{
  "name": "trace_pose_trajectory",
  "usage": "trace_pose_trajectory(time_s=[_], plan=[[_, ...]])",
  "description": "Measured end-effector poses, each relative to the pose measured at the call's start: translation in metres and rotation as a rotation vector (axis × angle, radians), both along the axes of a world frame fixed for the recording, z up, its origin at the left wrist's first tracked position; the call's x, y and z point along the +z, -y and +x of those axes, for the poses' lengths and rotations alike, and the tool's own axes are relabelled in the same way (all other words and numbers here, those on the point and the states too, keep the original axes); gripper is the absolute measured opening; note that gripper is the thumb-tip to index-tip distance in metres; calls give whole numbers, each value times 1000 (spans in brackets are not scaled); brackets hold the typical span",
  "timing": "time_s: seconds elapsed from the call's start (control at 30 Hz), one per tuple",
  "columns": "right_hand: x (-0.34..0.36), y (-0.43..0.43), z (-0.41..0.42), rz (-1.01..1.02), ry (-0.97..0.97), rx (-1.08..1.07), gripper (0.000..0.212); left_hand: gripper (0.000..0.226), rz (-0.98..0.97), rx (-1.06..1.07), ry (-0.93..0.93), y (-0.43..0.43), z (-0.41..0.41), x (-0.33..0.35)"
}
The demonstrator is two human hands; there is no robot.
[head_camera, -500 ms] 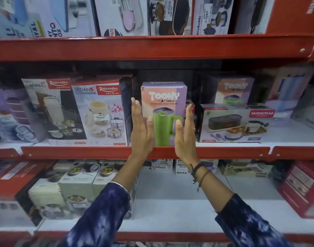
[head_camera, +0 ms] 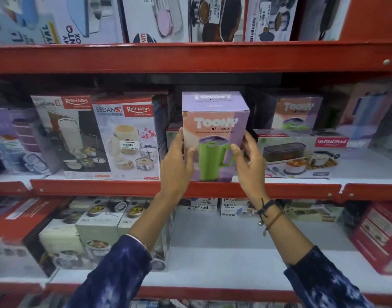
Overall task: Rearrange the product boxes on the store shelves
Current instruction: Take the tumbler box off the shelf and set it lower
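I hold the Toony tumbler box (head_camera: 215,134) between my two hands at the front lip of the middle shelf (head_camera: 279,190), dead ahead at twelve o'clock. My left hand (head_camera: 176,161) clamps its nine o'clock side, my right hand (head_camera: 249,162) its three o'clock side. The box stands upright, long axis vertical, both hands equally near.

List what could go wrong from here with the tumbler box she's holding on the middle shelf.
1. The tumbler box is held only by the left hand and right hand pressing its sides near the shelf's front edge; a slip could drop it forward.
2. The lunch box carton stands close on the left and the flat lunch box carton on the right, so shifting the box sideways might nudge them.
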State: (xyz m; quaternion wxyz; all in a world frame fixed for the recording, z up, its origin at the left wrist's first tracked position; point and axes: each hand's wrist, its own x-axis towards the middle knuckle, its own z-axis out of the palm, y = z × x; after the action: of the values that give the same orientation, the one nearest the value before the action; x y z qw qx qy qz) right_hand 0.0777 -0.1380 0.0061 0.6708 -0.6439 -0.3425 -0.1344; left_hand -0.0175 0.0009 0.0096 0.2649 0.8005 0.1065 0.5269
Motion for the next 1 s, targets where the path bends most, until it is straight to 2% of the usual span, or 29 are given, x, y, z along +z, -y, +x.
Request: trace_pose_trajectory(time_s=[0.27,0.47,0.73,0.87,1.0], plan=[[9,55,-23,179,42,-66,49,53,60,-16,172,60,-28,16],[-26,97,-26,206,97,-210,41,51,20,-97,76,97,-37,-15],[-100,144,-19,-45,111,-197,54,53,-59,-203,-100,132,-39,-87],[-145,160,-9,-204,81,-171,50,57,-144,-317,-250,138,-38,-135],[-184,167,-1,-312,-52,-56,47,54,-242,-312,-344,134,-30,-181]])
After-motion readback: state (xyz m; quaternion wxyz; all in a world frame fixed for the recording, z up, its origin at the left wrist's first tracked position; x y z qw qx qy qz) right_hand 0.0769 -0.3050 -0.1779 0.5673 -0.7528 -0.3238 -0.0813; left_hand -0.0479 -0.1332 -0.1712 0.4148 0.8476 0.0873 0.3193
